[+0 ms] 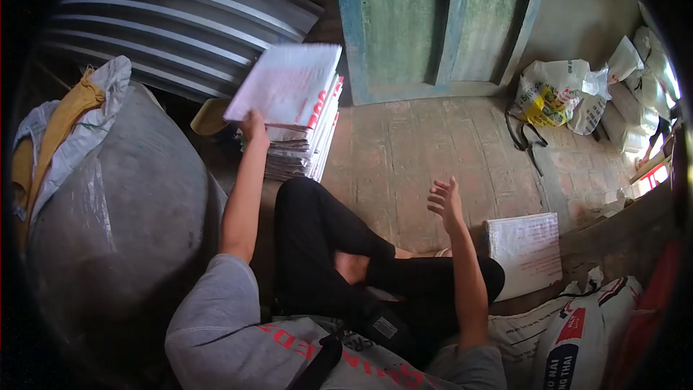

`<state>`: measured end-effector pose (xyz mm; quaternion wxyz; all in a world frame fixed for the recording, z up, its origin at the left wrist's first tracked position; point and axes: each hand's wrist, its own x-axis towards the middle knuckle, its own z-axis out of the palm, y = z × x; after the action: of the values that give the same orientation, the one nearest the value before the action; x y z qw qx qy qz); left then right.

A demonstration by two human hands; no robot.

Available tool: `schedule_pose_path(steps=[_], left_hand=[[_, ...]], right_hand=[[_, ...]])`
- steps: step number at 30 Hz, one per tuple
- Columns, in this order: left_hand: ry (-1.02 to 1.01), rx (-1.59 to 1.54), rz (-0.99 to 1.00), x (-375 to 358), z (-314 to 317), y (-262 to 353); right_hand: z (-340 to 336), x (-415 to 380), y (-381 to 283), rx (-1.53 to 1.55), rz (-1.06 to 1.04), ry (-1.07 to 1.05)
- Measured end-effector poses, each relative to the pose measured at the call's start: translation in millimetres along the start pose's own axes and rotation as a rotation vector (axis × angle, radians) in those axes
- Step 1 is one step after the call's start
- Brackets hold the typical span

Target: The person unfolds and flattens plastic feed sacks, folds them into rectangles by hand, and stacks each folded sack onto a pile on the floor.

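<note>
My left hand (254, 128) grips the near edge of a folded white sack (285, 81) with red print, its surface slightly blurred. That sack overlaps the top of a tall stack of similar folded sacks (297, 159) beside my knee. Over the brick floor, my right hand (445, 202) is raised with its fingers spread and nothing in them. To the right of my bent leg lies another flat folded white sack (525, 256) with faint red lettering, the thing nearest to that hand.
Corrugated metal sheets (180, 18) lean at the back left, above a large grey covered mound (137, 195). A green wooden door panel (404, 25) stands behind. White plastic bags (552, 90) sit at the back right, and printed sacks (588, 332) lie at my right side.
</note>
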<state>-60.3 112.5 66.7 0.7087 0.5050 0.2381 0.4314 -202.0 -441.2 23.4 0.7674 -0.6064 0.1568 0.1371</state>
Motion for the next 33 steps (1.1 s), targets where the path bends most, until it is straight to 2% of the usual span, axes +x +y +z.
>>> schedule_pose_path(steps=[1,3,6,9,11,13,14,16,17,19,20,22,25,29,33], left_hand=[[-0.085,0.158,-0.190,-22,-6,23],[0.064,0.189,-0.209,-68,2,56],[0.033,0.260,0.125,-99,-14,52],[-0.307,0.242,0.236,-147,-50,45],[-0.476,0.300,0.184,-190,-89,45],[-0.563,0.393,0.114,-249,-139,69],[-0.571,0.605,0.203,-273,-165,81],[-0.568,0.591,-0.028,-327,-230,105],[-0.555,0.684,-0.151,-349,-276,114],[-0.429,0.692,-0.484,-376,-440,84],[-0.371,0.752,-0.681,-386,-476,92],[-0.314,0.848,-1.012,-399,-450,136],[-0.334,0.884,-1.272,-399,-350,196],[-0.406,0.863,-1.433,-399,-262,221],[-0.472,0.854,-1.498,-400,-222,213]], right_hand=[[0,1,1,0.017,-0.002,0.030],[-5,4,1,0.047,-0.009,0.104],[-29,13,-4,0.400,-0.076,0.177],[-55,18,-15,0.731,-0.092,0.282],[-75,18,-16,0.923,-0.078,0.376],[-100,21,-6,1.094,-0.052,0.480],[-109,19,-4,1.180,-0.004,0.542],[-124,25,7,1.256,-0.005,0.573],[-131,28,13,1.289,-0.002,0.590],[-122,23,2,1.267,-0.052,0.558],[-115,20,-7,1.266,-0.059,0.529],[-106,22,-13,1.276,-0.060,0.473],[-103,24,-6,1.278,-0.023,0.442],[-101,25,-7,1.274,0.033,0.478],[-103,21,-12,1.300,-0.005,0.507]])
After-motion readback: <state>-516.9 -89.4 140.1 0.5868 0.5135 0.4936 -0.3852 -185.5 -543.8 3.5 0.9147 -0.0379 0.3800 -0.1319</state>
